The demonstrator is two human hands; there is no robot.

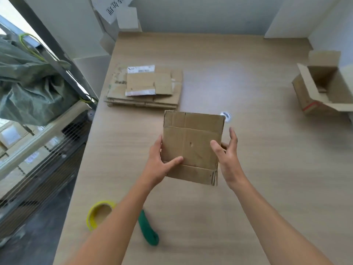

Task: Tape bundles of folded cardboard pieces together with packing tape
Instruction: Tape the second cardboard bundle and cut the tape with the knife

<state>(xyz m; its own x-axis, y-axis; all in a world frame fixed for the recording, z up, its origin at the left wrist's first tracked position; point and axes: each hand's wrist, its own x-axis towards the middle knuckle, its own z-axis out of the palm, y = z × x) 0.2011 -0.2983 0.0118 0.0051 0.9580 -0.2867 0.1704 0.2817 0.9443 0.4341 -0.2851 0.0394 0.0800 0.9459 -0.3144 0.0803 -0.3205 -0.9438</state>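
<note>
L hand (pixel 158 166) & R hand (pixel 228 158): both bare; forearms bare too, as far as visible; slim.

Soft daylight, seemingly from the left; edges bowed, blurry.

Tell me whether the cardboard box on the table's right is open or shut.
Open: the cardboard box has its flaps spread, and its inside shows.
</note>
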